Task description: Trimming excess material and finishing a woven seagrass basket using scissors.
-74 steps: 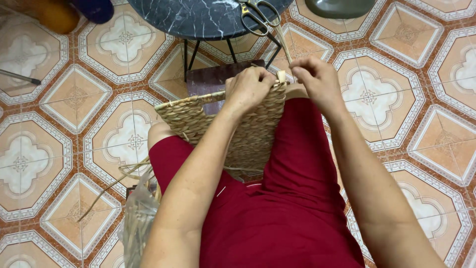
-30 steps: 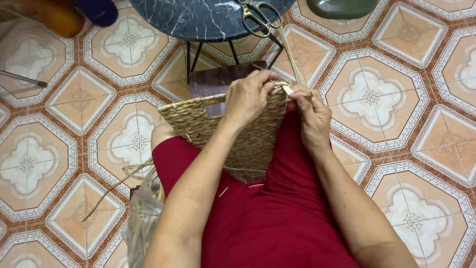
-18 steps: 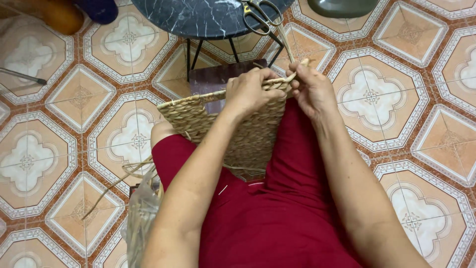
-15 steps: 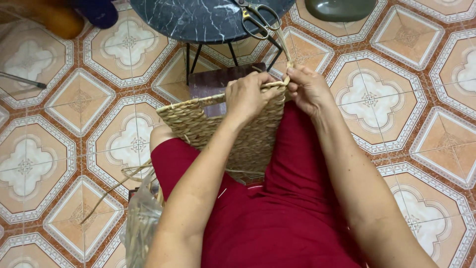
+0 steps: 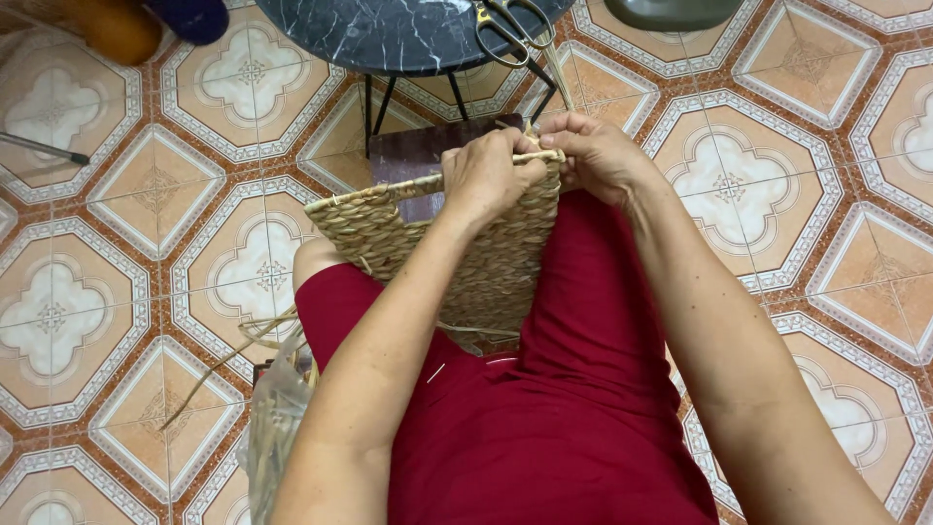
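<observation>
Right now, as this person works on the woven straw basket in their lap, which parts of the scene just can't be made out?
- Head view: the tan woven straw basket has its lower part hidden behind the left forearm and red-clothed lap.
- The strand end is covered by the left hand and right hand, which meet at the rim.
- The gold-handled scissors on the dark marble round table are cut off by the top edge.
- The clear plastic bag of straw has blurred contents.

scissors (image 5: 515,24) cut off at top edge, woven basket (image 5: 457,243) partly behind left forearm, fingertips hidden
</observation>
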